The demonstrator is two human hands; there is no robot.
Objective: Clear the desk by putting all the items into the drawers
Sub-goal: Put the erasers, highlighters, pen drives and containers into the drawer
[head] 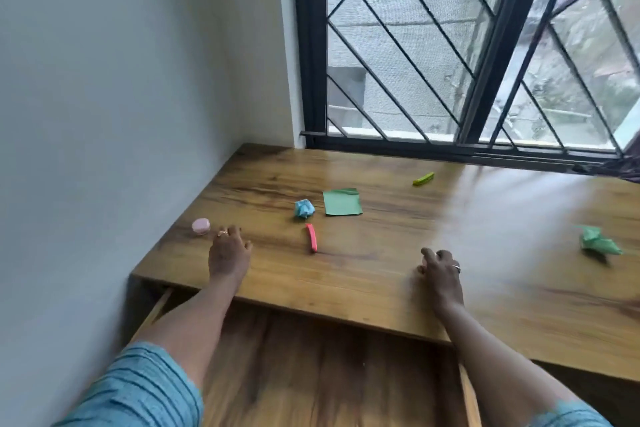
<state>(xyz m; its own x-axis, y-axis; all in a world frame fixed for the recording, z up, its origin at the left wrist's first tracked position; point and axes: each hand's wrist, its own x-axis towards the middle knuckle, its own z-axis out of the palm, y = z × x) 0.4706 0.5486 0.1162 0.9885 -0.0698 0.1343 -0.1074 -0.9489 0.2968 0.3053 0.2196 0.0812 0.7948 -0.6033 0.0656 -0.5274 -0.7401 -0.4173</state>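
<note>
A wooden desk (381, 274) carries several small items. A pink round jar (201, 226) sits at the left edge, just left of my left hand (229, 255), which hovers over the desk with loosely curled fingers and holds nothing. A red clip (311, 237) lies between my hands. Beyond it are a crumpled blue paper (304, 208), a flat green paper sheet (342, 202) and a lime-green clip (423, 178). A crumpled green paper (597, 243) lies far right. My right hand (441, 272) rests near the front edge, fingers loosely bent, empty. Below the desktop a wide drawer (329, 374) stands pulled out.
A pale wall runs along the desk's left side. A barred window (450, 62) with a black frame stands behind the desk. Dark cloth (623, 168) shows at the far right by the sill.
</note>
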